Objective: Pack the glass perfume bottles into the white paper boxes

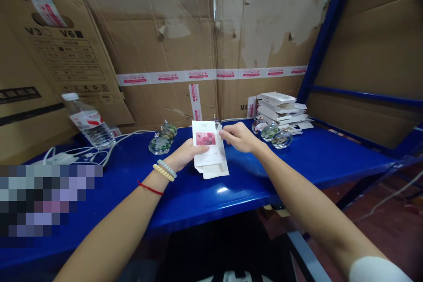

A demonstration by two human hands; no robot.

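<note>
A white carton (208,158) with a pink flower picture is held upright over the blue table, its lower flaps sticking out. My left hand (187,154) grips its left side, thumb across the front below the picture. At the carton's upper right edge, my right hand (239,136) is closed, fingers curled against the side; whether it pinches a flap is hard to make out. Round glass bottles (160,143) stand left of the carton, and more glass bottles (282,139) stand to the right. Another bottle (215,120) is partly hidden behind the carton.
Flattened white cartons (280,108) are stacked at the back right. A plastic water bottle (90,123) leans at the left beside white cables and a power strip (61,159). Cardboard sheets (165,44) wall the back of the blue table (231,189).
</note>
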